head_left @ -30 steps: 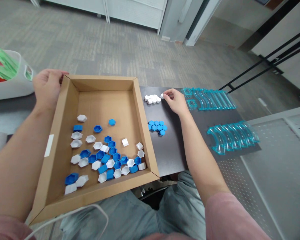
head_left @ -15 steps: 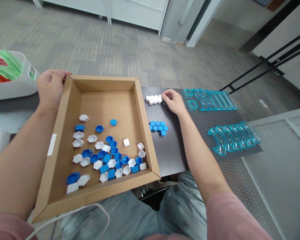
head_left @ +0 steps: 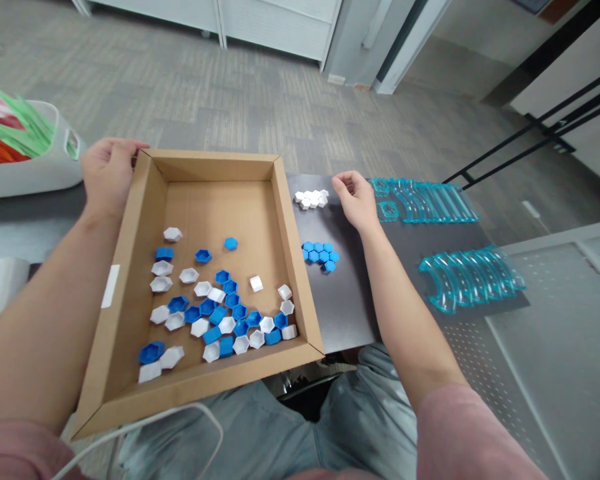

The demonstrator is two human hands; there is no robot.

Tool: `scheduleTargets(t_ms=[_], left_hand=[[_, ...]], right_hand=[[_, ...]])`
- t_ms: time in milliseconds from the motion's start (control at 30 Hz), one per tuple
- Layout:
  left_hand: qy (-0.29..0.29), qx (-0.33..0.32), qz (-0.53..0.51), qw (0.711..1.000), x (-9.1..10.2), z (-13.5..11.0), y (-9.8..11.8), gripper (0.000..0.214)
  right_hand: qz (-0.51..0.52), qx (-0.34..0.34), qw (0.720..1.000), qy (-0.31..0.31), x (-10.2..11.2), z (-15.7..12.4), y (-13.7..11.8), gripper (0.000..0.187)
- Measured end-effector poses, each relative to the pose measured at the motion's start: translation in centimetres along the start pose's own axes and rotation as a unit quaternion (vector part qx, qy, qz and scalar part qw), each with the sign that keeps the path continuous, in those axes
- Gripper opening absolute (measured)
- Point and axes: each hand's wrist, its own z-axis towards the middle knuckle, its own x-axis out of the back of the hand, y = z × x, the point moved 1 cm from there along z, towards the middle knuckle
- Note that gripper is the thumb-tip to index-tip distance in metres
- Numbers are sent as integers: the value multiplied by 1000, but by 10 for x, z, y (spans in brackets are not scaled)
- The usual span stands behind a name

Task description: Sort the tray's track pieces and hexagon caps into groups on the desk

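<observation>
Beside white hexagons [head_left: 311, 199] (clustered), right hand [head_left: 356, 201]

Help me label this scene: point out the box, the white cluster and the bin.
Box [head_left: 220, 210]: head view, on its bare floor.
White cluster [head_left: 312, 199]: head view, on a middle piece.
Bin [head_left: 33, 177]: head view, on its outer wall.

An open strip of tabletop [head_left: 343, 313] is left between the box [head_left: 299, 267] and right forearm [head_left: 397, 300]; farther up, passage is narrowed by blue pieces [head_left: 320, 252].

The right fingers [head_left: 339, 186] are near the white pieces [head_left: 312, 199].
</observation>
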Motion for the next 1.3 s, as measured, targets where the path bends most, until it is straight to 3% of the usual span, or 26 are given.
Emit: scheduleTargets(t_ms=[67, 133, 167, 233, 300, 367, 533, 700, 867, 967, 1100, 1300], left_hand=[[-5, 3, -7, 1000, 0, 0, 0, 16], [-10, 4, -16, 1000, -1, 0, -1, 17], [-12, 3, -19, 1000, -1, 1, -1, 18], [-14, -4, -18, 1000, -1, 3, -4, 19], [-13, -12, -13, 1000, -1, 6, -7, 20], [-14, -19, -10, 1000, 0, 9, -11, 21], [-24, -28, -4, 999, 2, 13, -15, 19], [-21, -28, 0, 999, 1, 12, -14, 19], [-26, -21, 8, 999, 1, 13, -13, 21], [-20, -13, 14, 1000, 1, 11, -11, 18], [-3, -5, 2, 1000, 1, 5, -4, 17], [3, 0, 26, 1000, 1, 0, 4, 17]], right_hand=[[11, 55, 998, -12, 4, -12, -30, 49], [21, 148, 986, -79, 8, -32, -70, 52], [19, 203, 969, -141, 9, -44, -91, 52], [1, 307, 909, -283, 9, -69, -128, 48], [-20, 369, 855, -365, 6, -89, -153, 45], [-45, 392, 826, -401, 1, -103, -163, 43], [-102, 369, 815, -435, -12, -116, -158, 34], [-48, 390, 814, -427, -13, -110, -153, 28], [50, 366, 869, -330, 2, -85, -137, 19], [122, 317, 905, -256, 11, -66, -118, 18], [178, 216, 945, -169, 17, -46, -88, 41], [162, 105, 974, -119, 29, -21, -41, 53]])
